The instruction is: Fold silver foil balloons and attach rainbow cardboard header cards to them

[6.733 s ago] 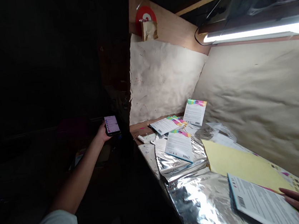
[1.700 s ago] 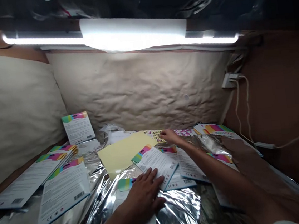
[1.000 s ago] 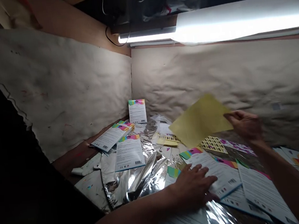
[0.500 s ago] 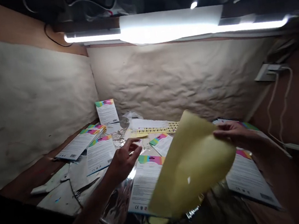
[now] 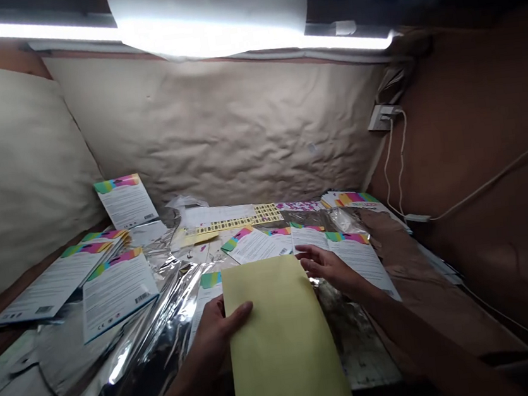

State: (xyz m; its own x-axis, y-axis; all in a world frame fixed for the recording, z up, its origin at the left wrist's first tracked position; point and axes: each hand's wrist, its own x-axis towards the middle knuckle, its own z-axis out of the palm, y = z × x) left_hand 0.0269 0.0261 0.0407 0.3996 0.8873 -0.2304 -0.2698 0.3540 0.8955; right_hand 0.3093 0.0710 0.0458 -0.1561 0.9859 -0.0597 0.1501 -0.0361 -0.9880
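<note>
Head view, from above the work surface. Left hand (image 5: 215,334): grasping, thumb laid over the left edge of a rectangular pale yellow paper sheet (image 5: 280,342), fingers out of sight beneath it. Yellow sheet's place: front and centre, long side running toward the bottom of the frame and cut off there, over a crinkled silver metallic foil (image 5: 140,329). Whether any of it rests on the surface: impossible to tell. Right hand (image 5: 331,266): released, palm down, fingers spread, just beside the sheet's top right corner, above white rectangular printed cards with rainbow-coloured headers (image 5: 357,263). Contact between those fingers and the sheet: impossible to tell.

Around the hands, more of the same kind of card: a small stack at far left (image 5: 52,282), one lying on the foil (image 5: 117,294), and one tilted upright against the back corner (image 5: 126,201). Beyond the sheet, a long strip of yellow printed labels (image 5: 238,219). Behind everything, a wrinkled beige paper wall lining (image 5: 218,127), and above it a bright white fluorescent tube lamp (image 5: 49,28). On the brown right wall, a white wall socket (image 5: 381,118) with a thin white cable (image 5: 397,170).
</note>
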